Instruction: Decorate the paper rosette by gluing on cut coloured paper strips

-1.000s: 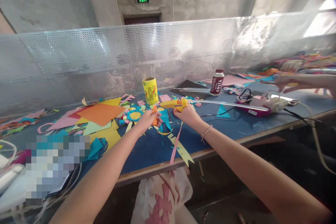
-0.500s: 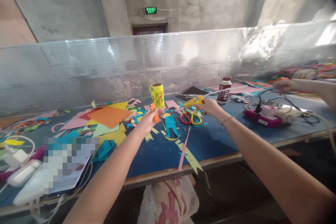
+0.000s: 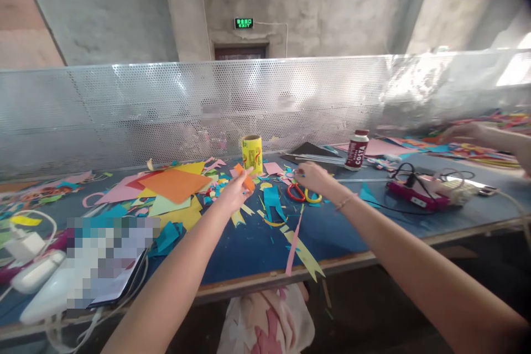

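Note:
My left hand [image 3: 237, 191] is closed on a small folded strip of orange paper [image 3: 248, 183], held in front of a yellow cardboard tube [image 3: 253, 155] that stands upright. My right hand [image 3: 314, 176] hovers over paper scraps with its fingers curled together; what they hold, if anything, is hidden. Just below it lie scissors [image 3: 296, 193] with one red and one yellow handle loop. A thin whitish stick [image 3: 360, 180] extends rightward behind my right wrist. Between my hands lies a cut blue paper piece [image 3: 272, 203], with pale yellow strips [image 3: 305, 254] and a pink strip [image 3: 294, 243] nearer the edge.
Coloured paper sheets [image 3: 176, 182] are heaped at left, beyond a partly blurred device [image 3: 120, 271] and chargers [image 3: 29, 249]. At right are a dark red bottle [image 3: 357, 150], a magenta power strip [image 3: 418, 196] with cables and another person's hand [image 3: 468, 134]. A perforated metal screen [image 3: 166, 105] runs behind.
The yellow glue gun in my right hand no longer shows, and that hand has shifted left. A whitish stick now lies low behind the wrist. My left hand keeps the orange paper.

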### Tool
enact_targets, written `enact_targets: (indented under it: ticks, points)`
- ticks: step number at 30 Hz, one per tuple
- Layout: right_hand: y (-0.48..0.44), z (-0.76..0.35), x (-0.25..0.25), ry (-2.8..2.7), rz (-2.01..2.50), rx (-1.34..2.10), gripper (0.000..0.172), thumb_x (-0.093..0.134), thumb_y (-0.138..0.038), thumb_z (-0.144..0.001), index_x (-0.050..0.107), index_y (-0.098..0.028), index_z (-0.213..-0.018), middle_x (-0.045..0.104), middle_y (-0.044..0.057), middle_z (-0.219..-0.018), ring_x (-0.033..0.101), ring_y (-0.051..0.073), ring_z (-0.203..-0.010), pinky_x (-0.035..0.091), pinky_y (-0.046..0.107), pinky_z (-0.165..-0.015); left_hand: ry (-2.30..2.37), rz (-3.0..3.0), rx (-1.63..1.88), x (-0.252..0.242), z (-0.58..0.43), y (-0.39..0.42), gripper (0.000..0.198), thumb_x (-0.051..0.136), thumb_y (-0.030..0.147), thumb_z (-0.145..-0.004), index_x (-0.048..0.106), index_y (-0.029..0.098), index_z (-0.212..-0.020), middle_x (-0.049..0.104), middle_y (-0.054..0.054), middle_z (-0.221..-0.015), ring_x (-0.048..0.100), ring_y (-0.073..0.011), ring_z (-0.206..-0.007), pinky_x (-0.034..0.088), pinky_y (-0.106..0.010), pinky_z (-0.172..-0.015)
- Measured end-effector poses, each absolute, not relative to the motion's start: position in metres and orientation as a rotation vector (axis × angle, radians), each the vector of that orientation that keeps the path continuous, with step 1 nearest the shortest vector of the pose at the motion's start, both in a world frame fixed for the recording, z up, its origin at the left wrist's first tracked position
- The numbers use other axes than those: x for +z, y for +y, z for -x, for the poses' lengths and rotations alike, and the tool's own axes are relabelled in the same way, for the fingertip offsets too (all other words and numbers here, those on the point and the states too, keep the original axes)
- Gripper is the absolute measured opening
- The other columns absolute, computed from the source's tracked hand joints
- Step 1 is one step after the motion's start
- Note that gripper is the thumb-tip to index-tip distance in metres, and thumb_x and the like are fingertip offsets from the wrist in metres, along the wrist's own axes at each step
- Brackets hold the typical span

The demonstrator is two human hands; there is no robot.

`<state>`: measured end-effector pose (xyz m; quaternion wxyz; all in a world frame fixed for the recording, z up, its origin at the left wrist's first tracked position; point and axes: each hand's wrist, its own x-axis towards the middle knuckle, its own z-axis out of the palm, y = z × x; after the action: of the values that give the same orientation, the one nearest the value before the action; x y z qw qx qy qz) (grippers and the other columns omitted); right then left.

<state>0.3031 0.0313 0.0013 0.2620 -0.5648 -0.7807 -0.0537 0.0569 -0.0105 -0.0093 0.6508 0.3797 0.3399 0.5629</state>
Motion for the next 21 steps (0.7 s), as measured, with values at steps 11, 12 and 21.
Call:
enact_targets:
  ticks: [11,12,21]
  points:
    - [0.021,-0.161,-0.021,-1.47,0.693,1.272,0.036,0.077,-0.039,-0.064,0.05,-0.019,-0.077,0.058,-0.001,-0.083,0.058,0.009,-0.065,0.052,0.025,-0.06,0.743,-0.77,1.446,-0.003,-0.049,-0.004,0.035,0.047,0.033,-0.094,0.056,0.024,-0.126,0.066,-0.005,-0.098,0.057,-0.0087,-0.061,0.043,-0.02,-0.05]
    - [0.023,-0.159,-0.021,-1.438,0.678,1.309,0.037,0.078,-0.039,-0.062,0.05,-0.018,-0.074,0.058,-0.002,-0.079,0.058,0.009,-0.065,0.051,0.024,-0.06,0.744,-0.765,1.461,-0.003,-0.048,-0.003,0.034,0.048,0.033,-0.094,0.056,0.023,-0.125,0.065,-0.005,-0.097,0.058,-0.0087,-0.062,0.043,-0.019,-0.05]
    - [0.035,-0.152,-0.025,-1.311,0.693,1.468,0.021,0.077,-0.026,-0.066,0.059,-0.015,-0.065,0.06,0.0,-0.066,0.057,0.01,-0.061,0.049,0.023,-0.061,0.865,-1.002,1.366,-0.012,-0.045,0.004,0.031,0.069,0.04,-0.078,0.065,0.017,-0.097,0.063,-0.004,-0.08,0.061,-0.0115,-0.068,0.048,-0.021,-0.059]
